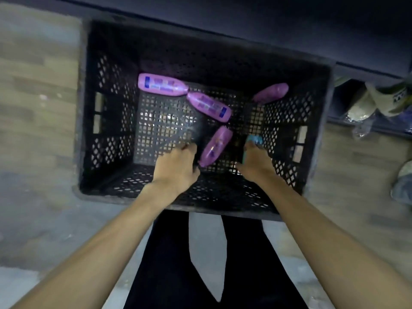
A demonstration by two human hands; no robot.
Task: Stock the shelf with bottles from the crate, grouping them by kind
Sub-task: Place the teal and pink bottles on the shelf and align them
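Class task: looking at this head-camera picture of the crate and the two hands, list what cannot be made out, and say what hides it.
- Teal bottle, head view: mostly covered by the right hand; shape and label unreadable.
- Left hand: fingertips curl toward a dark object; motion blur hides any grip.
- Purple bottles: label text blurred.
- Shelf: cut off by the right edge; its goods are blurred.

Bare forearms without sleeves, bare hands, left (176,166) and right (256,161), black trousers (169,264) on both legs

Wood-patterned floor (33,70) — black perforated crate (107,85) directly on it, bagged items (365,103) alongside at right.
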